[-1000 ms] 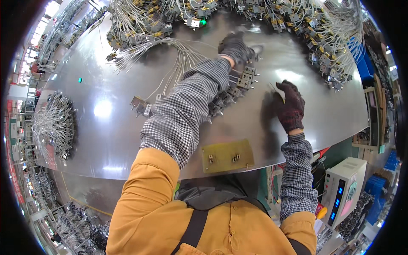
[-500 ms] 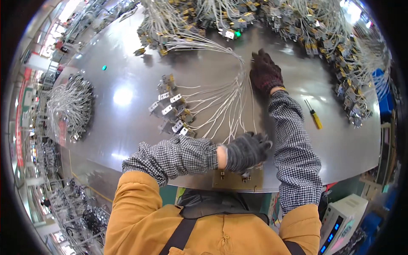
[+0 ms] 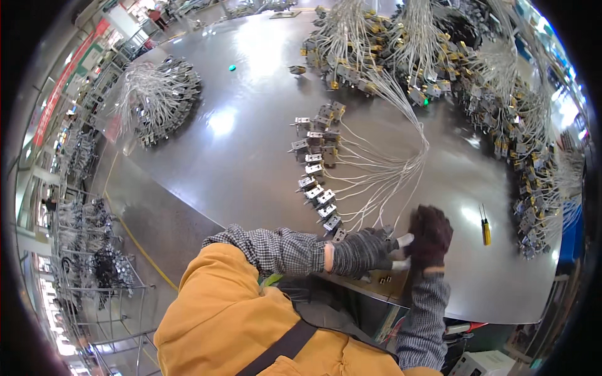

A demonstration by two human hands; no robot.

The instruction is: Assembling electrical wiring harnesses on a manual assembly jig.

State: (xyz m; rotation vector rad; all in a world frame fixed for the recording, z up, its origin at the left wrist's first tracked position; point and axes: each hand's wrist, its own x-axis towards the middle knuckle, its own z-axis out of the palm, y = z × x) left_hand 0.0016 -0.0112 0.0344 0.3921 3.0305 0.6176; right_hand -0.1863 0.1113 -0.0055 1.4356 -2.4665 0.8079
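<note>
Near the front edge, my left hand (image 3: 364, 252), in a grey striped glove with pale fingertips, reaches toward my right hand (image 3: 429, 233) in a dark maroon glove. Their fingers meet, closed around something too small and covered to make out. One thin white cable runs down toward them from a bundle of white cables (image 3: 411, 164). Beyond my left hand, the cables fan out to a curved row of small metal box-shaped connectors (image 3: 313, 170). Partly under my hands, a brass-coloured plate (image 3: 375, 285) with small fittings sits at the table edge.
A yellow-handled screwdriver (image 3: 485, 232) lies right of my right hand. Heaps of cabled connectors (image 3: 357, 47) line the far and right sides of the metal table (image 3: 251, 182). Another cable pile (image 3: 166, 103) is at far left. A small green disc (image 3: 232, 67) lies near it.
My right hand has come back from the far cable bundle to meet my left hand near the front edge. The head view has shifted, so the table appears farther right.
</note>
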